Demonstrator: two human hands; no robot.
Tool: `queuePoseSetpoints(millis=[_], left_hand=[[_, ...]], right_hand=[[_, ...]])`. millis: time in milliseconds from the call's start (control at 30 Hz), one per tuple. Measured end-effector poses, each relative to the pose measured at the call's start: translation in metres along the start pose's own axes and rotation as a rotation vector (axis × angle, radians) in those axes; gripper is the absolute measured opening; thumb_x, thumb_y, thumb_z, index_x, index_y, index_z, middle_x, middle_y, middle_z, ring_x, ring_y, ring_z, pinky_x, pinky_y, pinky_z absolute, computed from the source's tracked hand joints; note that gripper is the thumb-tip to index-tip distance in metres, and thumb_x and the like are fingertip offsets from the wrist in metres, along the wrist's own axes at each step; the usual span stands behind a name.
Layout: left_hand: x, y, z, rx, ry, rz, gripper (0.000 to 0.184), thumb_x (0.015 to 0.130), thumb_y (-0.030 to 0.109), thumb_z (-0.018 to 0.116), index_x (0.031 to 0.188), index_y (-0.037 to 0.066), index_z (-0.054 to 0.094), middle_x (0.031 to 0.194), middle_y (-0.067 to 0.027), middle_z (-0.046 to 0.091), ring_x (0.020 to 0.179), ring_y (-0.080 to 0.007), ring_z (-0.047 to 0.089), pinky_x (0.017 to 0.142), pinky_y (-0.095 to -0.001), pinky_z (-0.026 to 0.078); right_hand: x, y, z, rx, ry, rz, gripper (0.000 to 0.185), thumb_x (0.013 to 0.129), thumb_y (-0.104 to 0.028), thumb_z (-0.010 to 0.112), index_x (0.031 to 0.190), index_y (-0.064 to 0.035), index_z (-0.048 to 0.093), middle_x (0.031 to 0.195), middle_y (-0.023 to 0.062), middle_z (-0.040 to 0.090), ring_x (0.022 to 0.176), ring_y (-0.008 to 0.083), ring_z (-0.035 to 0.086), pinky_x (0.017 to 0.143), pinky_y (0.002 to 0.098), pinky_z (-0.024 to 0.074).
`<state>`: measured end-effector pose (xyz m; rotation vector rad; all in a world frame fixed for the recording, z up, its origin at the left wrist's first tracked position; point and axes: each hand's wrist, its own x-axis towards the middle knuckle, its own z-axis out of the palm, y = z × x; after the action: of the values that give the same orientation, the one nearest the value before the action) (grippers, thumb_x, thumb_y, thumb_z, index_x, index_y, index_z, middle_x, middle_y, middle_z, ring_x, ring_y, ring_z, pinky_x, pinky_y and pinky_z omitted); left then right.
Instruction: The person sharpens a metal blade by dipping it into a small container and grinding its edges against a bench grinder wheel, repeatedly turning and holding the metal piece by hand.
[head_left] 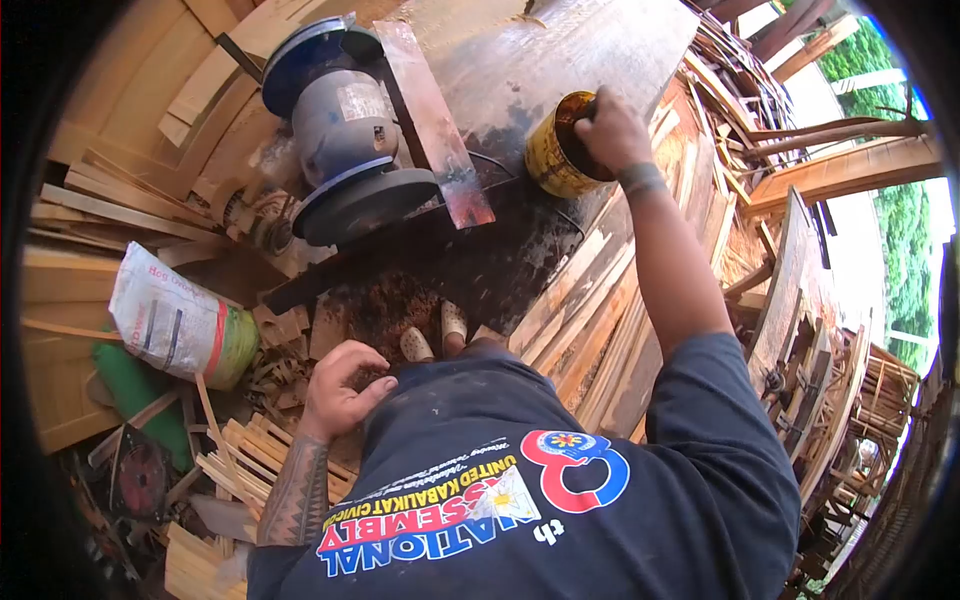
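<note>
While the right hand [612,130] reaches across the surface [620,50] to a yellow can [553,160], its fingers are curled down at the can's open mouth. Whether they grip the rim or something inside cannot be told, as the back of the hand hides the fingertips. A dark band [641,178] circles that wrist.

The landmark is a bench grinder [345,120], grey in the body with blue guards, at the upper left of the view. The can stands to the right of the grinder, with a long flat strip [432,125], reddish at its near end, lying between them. The left hand [345,392] is below the grinder, nearer the wearer, beside the dark printed T-shirt [560,500]. It is half open, fingers loosely bent and thumb apart from them, with nothing visible in its grasp.

Directly below the grinder, past wood shavings [395,300], are two light, perforated shoes [416,345]. Lower left of the grinder, a white and green printed sack [175,315] leans above scraps of wood. Long wooden strips [590,340] lie to the grinder's lower right, below the can.
</note>
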<state>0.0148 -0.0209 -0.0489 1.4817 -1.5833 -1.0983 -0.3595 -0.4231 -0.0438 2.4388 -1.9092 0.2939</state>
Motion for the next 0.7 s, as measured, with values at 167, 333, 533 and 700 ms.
queuePoseSetpoints(millis=[167, 333, 533, 700], left_hand=[[0.009, -0.026, 0.002, -0.322, 0.013, -0.143, 0.021, 0.092, 0.016, 0.086, 0.103, 0.001, 0.076, 0.103, -0.0063, 0.074, 0.098, -0.0195, 0.071, 0.09, -0.0355, 0.056], [0.024, -0.028, 0.018, -0.797, 0.058, -0.271, 0.024, 0.105, 0.013, 0.078, 0.124, 0.0, 0.072, 0.109, -0.0044, 0.072, 0.103, -0.0126, 0.069, 0.09, -0.0295, 0.059], [0.04, -0.04, 0.044, -0.838, 0.418, -0.133, 0.037, 0.104, 0.012, 0.081, 0.136, -0.001, 0.066, 0.115, -0.0054, 0.071, 0.103, -0.0126, 0.07, 0.089, -0.0293, 0.061], [0.046, -0.064, 0.032, -0.617, 0.686, -0.085, 0.029, 0.099, 0.007, 0.088, 0.121, -0.005, 0.073, 0.108, -0.0056, 0.077, 0.095, -0.0093, 0.071, 0.085, -0.026, 0.06]], right_hand=[[-0.05, -0.023, -0.045, 0.189, 0.309, -0.045, 0.032, 0.091, -0.026, 0.069, 0.112, -0.0024, 0.067, 0.111, 0.025, 0.072, 0.106, 0.0461, 0.071, 0.096, 0.0545, 0.0567], [-0.125, -0.102, -0.052, 0.754, 0.331, 0.113, 0.034, 0.091, -0.017, 0.081, 0.118, -0.0014, 0.068, 0.104, 0.0149, 0.074, 0.093, 0.0271, 0.073, 0.086, 0.0392, 0.0594], [-0.198, -0.209, -0.008, 1.333, 0.024, 0.15, 0.039, 0.094, -0.007, 0.086, 0.123, -0.0036, 0.061, 0.111, 0.0065, 0.069, 0.098, 0.012, 0.067, 0.087, 0.0284, 0.056], [-0.22, -0.254, 0.02, 1.601, -0.11, 0.199, 0.038, 0.095, -0.005, 0.088, 0.121, -0.0013, 0.06, 0.112, 0.0031, 0.069, 0.099, 0.0089, 0.066, 0.089, 0.0246, 0.0561]])
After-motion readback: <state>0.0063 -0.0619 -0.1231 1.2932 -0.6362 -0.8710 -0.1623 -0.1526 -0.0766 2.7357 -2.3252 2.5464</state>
